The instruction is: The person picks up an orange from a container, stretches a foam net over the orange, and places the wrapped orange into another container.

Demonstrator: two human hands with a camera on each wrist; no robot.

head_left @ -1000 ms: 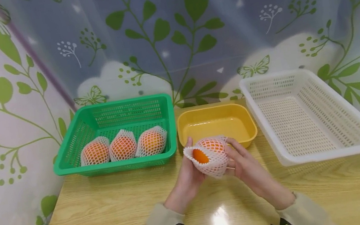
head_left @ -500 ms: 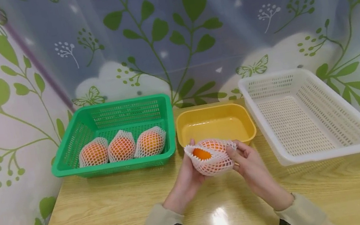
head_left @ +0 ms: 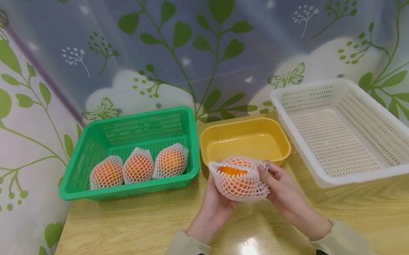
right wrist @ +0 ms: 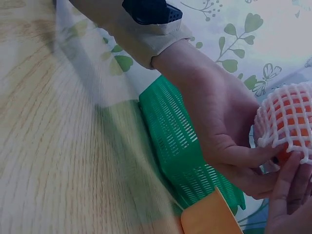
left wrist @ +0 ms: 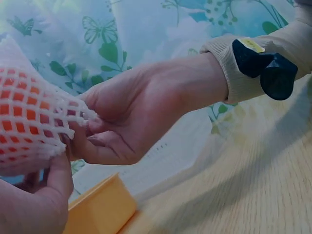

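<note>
An orange [head_left: 232, 170] sits inside a white foam net sleeve [head_left: 239, 187], held above the table between both hands. Bare peel shows through an opening at the sleeve's upper left. My left hand [head_left: 215, 205] grips the netted fruit from the left and below; part of its fingers is hidden behind the fruit. On the other side, my right hand [head_left: 286, 187] pinches the gathered right end of the sleeve between thumb and fingers. In the left wrist view, the right hand [left wrist: 141, 107] has the net's loose edge at its fingertips.
A green basket [head_left: 132, 185] at the left holds several netted oranges [head_left: 137, 167]. Just behind the hands stands a yellow basin [head_left: 241, 126], and at the right a white basket [head_left: 381, 173]. The wooden table [head_left: 117, 238] extends in front; a patterned curtain hangs behind.
My right hand has shifted right to the sleeve's end and pinches it there. The fruit has turned in the hands, and the opening over the bare peel looks narrower and longer.
</note>
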